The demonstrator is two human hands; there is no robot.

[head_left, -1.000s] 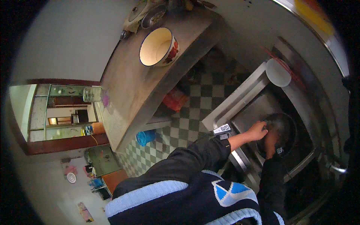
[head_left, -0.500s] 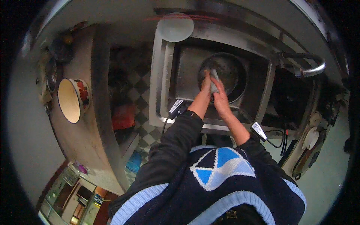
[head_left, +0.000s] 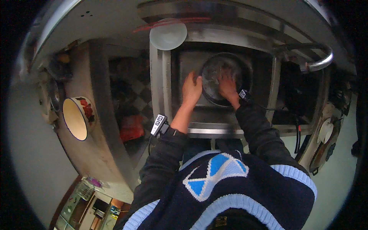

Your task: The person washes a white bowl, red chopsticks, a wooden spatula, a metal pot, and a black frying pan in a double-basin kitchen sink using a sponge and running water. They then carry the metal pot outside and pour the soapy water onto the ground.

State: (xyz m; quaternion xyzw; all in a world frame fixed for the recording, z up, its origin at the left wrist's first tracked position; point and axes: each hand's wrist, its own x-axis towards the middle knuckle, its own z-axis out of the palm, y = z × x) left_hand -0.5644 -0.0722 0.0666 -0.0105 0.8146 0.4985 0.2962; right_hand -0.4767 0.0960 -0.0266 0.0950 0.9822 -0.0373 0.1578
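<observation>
A round, dark pan (head_left: 210, 96) sits in the steel sink (head_left: 188, 57) with shallow, cloudy-looking water in it. Over the left side of the sink, just off the pan's rim, my left hand (head_left: 191, 90) is held with its thumb apart from the fingers and nothing in it. My right hand (head_left: 228, 87) reaches down inside the pan, its fingers stretched toward the bottom. Dimness and slight blur hide what lies beneath those fingertips. The grey-white cloth-like thing seen earlier cannot be made out clearly now.
A white bowl (head_left: 168, 35) stands on the sink's far left corner. At the right, a curved metal faucet (head_left: 321, 64) arches over a dark second basin (head_left: 293, 92). On the left counter is a flowered enamel pot (head_left: 76, 119); a red object (head_left: 131, 127) lies below.
My hands were pressed together over the pan around a grey-white cloth-like thing. They have parted: the left moved left off the pan, the right went down into it.
</observation>
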